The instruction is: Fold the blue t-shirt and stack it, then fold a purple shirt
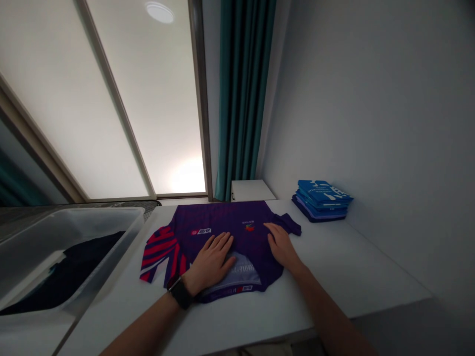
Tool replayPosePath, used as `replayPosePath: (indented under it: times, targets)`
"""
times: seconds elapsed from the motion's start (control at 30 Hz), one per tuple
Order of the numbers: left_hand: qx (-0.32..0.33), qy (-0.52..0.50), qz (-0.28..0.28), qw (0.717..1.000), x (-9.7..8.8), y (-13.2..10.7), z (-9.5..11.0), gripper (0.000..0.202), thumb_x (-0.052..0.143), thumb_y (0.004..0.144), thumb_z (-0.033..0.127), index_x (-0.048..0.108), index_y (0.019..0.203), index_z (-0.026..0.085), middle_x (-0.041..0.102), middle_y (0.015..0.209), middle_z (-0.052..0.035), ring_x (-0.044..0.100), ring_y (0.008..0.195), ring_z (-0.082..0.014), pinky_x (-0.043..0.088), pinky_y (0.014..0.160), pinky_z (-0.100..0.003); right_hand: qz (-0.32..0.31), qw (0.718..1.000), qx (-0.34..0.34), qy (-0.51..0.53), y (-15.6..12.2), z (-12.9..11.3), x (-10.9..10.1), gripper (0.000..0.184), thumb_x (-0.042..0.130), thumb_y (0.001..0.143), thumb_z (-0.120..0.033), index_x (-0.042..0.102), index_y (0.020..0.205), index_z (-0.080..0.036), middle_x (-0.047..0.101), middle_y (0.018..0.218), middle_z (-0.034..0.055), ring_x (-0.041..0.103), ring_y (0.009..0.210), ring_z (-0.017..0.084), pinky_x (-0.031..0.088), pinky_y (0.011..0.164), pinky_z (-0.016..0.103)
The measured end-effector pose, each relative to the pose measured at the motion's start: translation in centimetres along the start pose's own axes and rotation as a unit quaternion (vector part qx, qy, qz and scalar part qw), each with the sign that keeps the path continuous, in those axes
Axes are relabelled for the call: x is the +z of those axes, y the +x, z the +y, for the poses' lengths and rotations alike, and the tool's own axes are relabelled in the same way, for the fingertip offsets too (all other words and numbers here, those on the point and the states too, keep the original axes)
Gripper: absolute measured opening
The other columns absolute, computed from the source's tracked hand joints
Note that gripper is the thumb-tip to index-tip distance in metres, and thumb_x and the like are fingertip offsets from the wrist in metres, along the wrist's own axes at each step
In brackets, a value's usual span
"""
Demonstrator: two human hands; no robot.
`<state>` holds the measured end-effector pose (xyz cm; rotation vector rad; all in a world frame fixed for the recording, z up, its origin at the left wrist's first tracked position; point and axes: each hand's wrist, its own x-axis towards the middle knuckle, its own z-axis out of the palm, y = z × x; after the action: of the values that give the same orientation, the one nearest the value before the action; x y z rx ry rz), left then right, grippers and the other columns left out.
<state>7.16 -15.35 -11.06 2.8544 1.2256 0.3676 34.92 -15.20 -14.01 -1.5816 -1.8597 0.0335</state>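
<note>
A purple jersey [222, 222] with red-striped sleeves lies spread on the white table [334, 262]. Its near hem is folded up, showing a paler inside. My left hand [211, 259], with a black watch on the wrist, rests flat on the jersey's middle, fingers stretched out. My right hand [281, 242] lies flat on the jersey's right side near the right sleeve, fingers extended. Neither hand holds anything.
A stack of folded blue and purple shirts [321, 200] sits at the table's far right by the wall. A large clear plastic bin [63, 257] with dark clothes stands to the left. A small white cabinet [250, 190] and teal curtain [243, 99] are behind the table.
</note>
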Motion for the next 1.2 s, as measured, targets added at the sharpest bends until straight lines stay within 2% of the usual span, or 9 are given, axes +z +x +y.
replayPosePath:
  times: [0.2, 0.33, 0.47, 0.6, 0.77, 0.9, 1.0, 1.13, 1.2]
  targets:
    - [0.058, -0.026, -0.046, 0.997, -1.1, 1.6, 2.0, 0.059, 0.034, 0.097, 0.050, 0.035, 0.147, 0.019, 0.037, 0.153, -0.0096, 0.034, 0.141, -0.0237, 0.026, 0.115, -0.043, 0.080, 0.994, 0.056, -0.041, 0.2, 5.0, -2.1, 0.036, 0.038, 0.081, -0.017, 0.056, 0.112, -0.018, 0.061, 0.115, 0.0121, 0.053, 0.112, 0.025, 0.038, 0.100, 0.043]
    - [0.073, -0.047, -0.043, 0.995, -1.4, 5.6, 3.5, 0.055, 0.039, 0.096, 0.044, 0.040, 0.144, 0.018, 0.044, 0.149, -0.0098, 0.041, 0.136, -0.0244, 0.031, 0.112, -0.042, 0.091, 0.980, 0.145, -0.101, 0.2, 7.6, -3.2, 0.036, 0.042, 0.075, -0.014, 0.053, 0.108, -0.017, 0.060, 0.109, 0.0123, 0.052, 0.108, 0.026, 0.040, 0.095, 0.040]
    - [0.078, -0.053, -0.019, 0.995, 0.0, 11.0, 5.2, 0.049, 0.042, 0.094, 0.040, 0.047, 0.138, 0.019, 0.051, 0.142, -0.0100, 0.047, 0.128, -0.0266, 0.037, 0.107, -0.044, 0.083, 0.968, 0.204, -0.122, 0.2, 7.9, -3.4, 0.036, 0.045, 0.077, -0.019, 0.052, 0.113, -0.016, 0.057, 0.113, 0.0131, 0.051, 0.109, 0.026, 0.039, 0.094, 0.038]
    - [0.077, -0.049, 0.008, 0.996, 2.1, 14.6, 6.6, 0.039, 0.043, 0.093, 0.030, 0.054, 0.128, 0.020, 0.058, 0.130, -0.0089, 0.052, 0.119, -0.0250, 0.041, 0.100, -0.043, 0.055, 0.968, 0.198, -0.143, 0.2, 7.5, -3.2, 0.036, 0.050, 0.079, -0.024, 0.055, 0.114, -0.019, 0.055, 0.117, 0.0112, 0.050, 0.112, 0.026, 0.037, 0.096, 0.039]
    - [0.069, -0.046, 0.036, 0.996, 4.1, 15.3, 6.8, 0.027, 0.044, 0.093, 0.026, 0.061, 0.113, 0.021, 0.064, 0.111, -0.0072, 0.055, 0.107, -0.0236, 0.042, 0.094, -0.040, 0.049, 0.969, 0.189, -0.151, 0.2, 8.2, -2.9, 0.027, 0.049, 0.082, -0.024, 0.060, 0.106, -0.019, 0.056, 0.112, 0.0112, 0.051, 0.108, 0.027, 0.040, 0.092, 0.039]
    - [0.077, -0.059, 0.049, 0.994, 4.8, 15.0, 6.6, 0.026, 0.046, 0.092, 0.025, 0.060, 0.113, 0.022, 0.062, 0.111, -0.0067, 0.052, 0.108, -0.0236, 0.040, 0.095, -0.041, 0.136, 0.974, 0.157, -0.095, 0.6, 8.7, -2.9, 0.019, 0.046, 0.082, -0.024, 0.061, 0.091, -0.019, 0.058, 0.112, 0.0124, 0.052, 0.109, 0.026, 0.041, 0.092, 0.040]
    - [0.074, -0.072, 0.046, 0.994, 4.9, 15.0, 6.5, 0.028, 0.045, 0.092, 0.025, 0.059, 0.116, 0.022, 0.061, 0.113, -0.0066, 0.051, 0.108, -0.0237, 0.039, 0.095, -0.040, 0.200, 0.970, 0.138, -0.017, 1.1, 8.2, -3.5, 0.020, 0.046, 0.083, -0.031, 0.060, 0.089, -0.018, 0.062, 0.110, 0.0128, 0.054, 0.108, 0.026, 0.042, 0.094, 0.040]
    - [0.071, -0.086, 0.039, 0.993, 4.8, 15.1, 6.4, 0.028, 0.044, 0.092, 0.026, 0.060, 0.115, 0.021, 0.060, 0.113, -0.0067, 0.051, 0.108, -0.0240, 0.039, 0.095, -0.041, 0.170, 0.973, 0.153, 0.036, 2.7, 7.4, -5.2, 0.032, 0.043, 0.090, -0.045, 0.061, 0.093, -0.018, 0.068, 0.089, 0.0077, 0.061, 0.084, 0.022, 0.047, 0.080, 0.033]
    - [0.066, -0.091, 0.038, 0.993, 4.8, 15.1, 6.4, 0.029, 0.044, 0.091, 0.026, 0.059, 0.116, 0.022, 0.060, 0.114, -0.0066, 0.051, 0.109, -0.0242, 0.039, 0.096, -0.041, 0.148, 0.976, 0.162, -0.003, 3.9, 7.7, -6.1, 0.036, 0.040, 0.092, -0.045, 0.062, 0.098, -0.017, 0.069, 0.092, 0.0090, 0.062, 0.087, 0.023, 0.047, 0.080, 0.033]
